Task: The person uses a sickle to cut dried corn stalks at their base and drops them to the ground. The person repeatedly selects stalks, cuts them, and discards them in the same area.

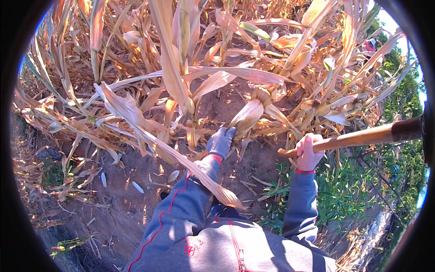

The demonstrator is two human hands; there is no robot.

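Note:
My left hand, in a grey glove, reaches forward to a dry ear of corn in its pale husk. Its fingers are closed at the ear's lower end, partly hidden from view. The ear leans down from a bent stalk, its upper end still among dry leaves. My bare right hand is wrapped round a wooden tool handle near its end. The handle runs off to the right, where a dark section reaches the picture's edge; the tool's head is out of sight.
Dry corn stalks stand close ahead. One long dry leaf crosses over my left forearm. Brown soil with scattered husk pieces lies to the left, and green weeds grow to the right.

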